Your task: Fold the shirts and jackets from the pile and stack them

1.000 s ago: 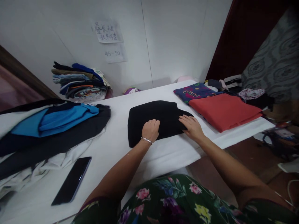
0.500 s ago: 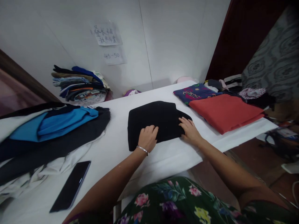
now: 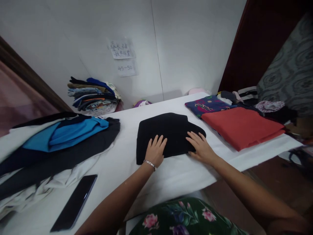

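Note:
A folded black garment [image 3: 168, 130] lies flat on the white-covered table [image 3: 117, 173] in front of me. My left hand [image 3: 156, 151] rests on its near edge left of the middle, fingers spread, a silver bracelet at the wrist. On the garment's right end lies my right hand [image 3: 199, 147], its fingers apart and the thumb along the near edge. Neither hand grips the cloth. Just beyond my right hand are a folded red garment [image 3: 242, 125] and a dark blue patterned one [image 3: 206, 103], partly under the red.
At left lies a loose heap of clothes with a blue garment [image 3: 75, 133] on top. A phone [image 3: 74, 202] sits on the near left of the table. Against the wall stands a stack of folded clothes [image 3: 94, 94]. More clothes [image 3: 269, 106] are piled at the far right.
The view has shifted slightly, so everything sits a little lower and to the right. My left fingers have spread wider on the black garment, and both hands stay on it.

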`<move>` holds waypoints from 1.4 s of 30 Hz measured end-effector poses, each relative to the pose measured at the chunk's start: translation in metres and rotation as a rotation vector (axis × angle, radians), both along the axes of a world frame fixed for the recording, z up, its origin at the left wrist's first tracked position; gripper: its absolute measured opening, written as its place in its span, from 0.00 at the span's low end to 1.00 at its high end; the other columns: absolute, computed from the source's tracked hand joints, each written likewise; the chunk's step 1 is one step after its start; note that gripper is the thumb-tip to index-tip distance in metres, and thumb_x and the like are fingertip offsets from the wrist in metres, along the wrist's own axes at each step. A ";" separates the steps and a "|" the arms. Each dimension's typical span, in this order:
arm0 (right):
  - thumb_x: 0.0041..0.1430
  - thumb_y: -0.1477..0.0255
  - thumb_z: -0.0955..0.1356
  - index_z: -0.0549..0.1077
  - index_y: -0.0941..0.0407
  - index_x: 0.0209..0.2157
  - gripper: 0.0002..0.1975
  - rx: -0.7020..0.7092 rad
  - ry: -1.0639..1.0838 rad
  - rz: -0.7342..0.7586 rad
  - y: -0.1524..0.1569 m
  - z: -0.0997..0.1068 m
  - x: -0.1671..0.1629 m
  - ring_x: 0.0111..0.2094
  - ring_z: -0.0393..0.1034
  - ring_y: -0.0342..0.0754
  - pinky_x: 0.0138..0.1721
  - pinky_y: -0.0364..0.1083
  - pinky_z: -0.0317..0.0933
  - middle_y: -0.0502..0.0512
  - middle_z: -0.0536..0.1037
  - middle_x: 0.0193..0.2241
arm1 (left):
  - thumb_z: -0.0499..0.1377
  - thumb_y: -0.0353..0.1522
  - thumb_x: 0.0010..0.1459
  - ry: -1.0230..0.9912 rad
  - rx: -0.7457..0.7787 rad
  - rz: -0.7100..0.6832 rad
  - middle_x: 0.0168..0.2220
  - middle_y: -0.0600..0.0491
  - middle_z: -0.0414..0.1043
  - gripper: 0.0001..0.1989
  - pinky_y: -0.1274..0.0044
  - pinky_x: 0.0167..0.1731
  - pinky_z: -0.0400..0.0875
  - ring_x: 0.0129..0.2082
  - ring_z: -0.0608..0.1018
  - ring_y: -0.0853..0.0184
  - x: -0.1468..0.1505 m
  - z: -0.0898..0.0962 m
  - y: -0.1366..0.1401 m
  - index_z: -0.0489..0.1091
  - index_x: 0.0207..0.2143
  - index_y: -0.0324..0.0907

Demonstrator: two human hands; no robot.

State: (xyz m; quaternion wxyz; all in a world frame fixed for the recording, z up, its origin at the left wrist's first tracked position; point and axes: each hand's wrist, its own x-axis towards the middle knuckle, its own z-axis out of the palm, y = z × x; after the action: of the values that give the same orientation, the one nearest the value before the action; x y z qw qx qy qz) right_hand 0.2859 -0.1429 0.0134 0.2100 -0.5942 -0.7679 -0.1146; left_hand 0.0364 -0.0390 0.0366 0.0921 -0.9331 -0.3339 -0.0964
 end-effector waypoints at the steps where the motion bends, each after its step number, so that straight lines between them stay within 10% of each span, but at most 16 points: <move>1: 0.54 0.69 0.67 0.59 0.57 0.59 0.30 0.004 -0.024 0.020 0.001 0.006 -0.005 0.65 0.46 0.60 0.60 0.65 0.44 0.66 0.55 0.64 | 0.61 0.26 0.47 0.009 -0.001 0.002 0.65 0.47 0.52 0.39 0.57 0.59 0.55 0.65 0.55 0.52 -0.003 0.003 -0.001 0.56 0.63 0.44; 15: 0.48 0.82 0.67 0.63 0.50 0.59 0.35 -0.055 -0.086 0.054 0.021 -0.028 -0.008 0.64 0.47 0.61 0.57 0.62 0.52 0.60 0.56 0.64 | 0.47 0.19 0.57 -0.021 0.038 0.096 0.64 0.46 0.56 0.33 0.60 0.56 0.63 0.63 0.59 0.53 -0.013 -0.023 0.013 0.58 0.62 0.49; 26: 0.60 0.55 0.63 0.59 0.51 0.61 0.30 0.001 -0.029 0.073 0.041 0.035 -0.029 0.66 0.41 0.61 0.60 0.67 0.40 0.62 0.51 0.65 | 0.45 0.20 0.57 0.026 0.072 0.097 0.65 0.44 0.52 0.32 0.59 0.58 0.58 0.65 0.54 0.53 -0.017 -0.024 0.008 0.54 0.64 0.43; 33: 0.61 0.49 0.58 0.59 0.49 0.61 0.31 -0.330 0.225 -0.147 0.060 -0.015 0.002 0.63 0.52 0.59 0.55 0.62 0.56 0.58 0.59 0.63 | 0.46 0.19 0.56 0.027 0.042 0.072 0.65 0.49 0.52 0.33 0.63 0.60 0.56 0.65 0.54 0.57 -0.027 -0.025 0.006 0.55 0.63 0.45; 42: 0.62 0.52 0.58 0.58 0.47 0.62 0.29 -0.279 0.306 -0.152 0.048 -0.022 0.005 0.64 0.50 0.54 0.59 0.59 0.53 0.53 0.59 0.63 | 0.57 0.22 0.51 -0.100 -0.104 0.267 0.64 0.52 0.55 0.36 0.69 0.57 0.64 0.64 0.57 0.60 -0.083 -0.036 0.005 0.56 0.63 0.45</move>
State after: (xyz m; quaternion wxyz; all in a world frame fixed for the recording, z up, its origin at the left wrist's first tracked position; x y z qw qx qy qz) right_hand 0.2909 -0.0949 -0.0083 0.2308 -0.6841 -0.6885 0.0688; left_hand -0.0463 -0.0336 0.0009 0.0391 -0.8780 -0.4637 -0.1122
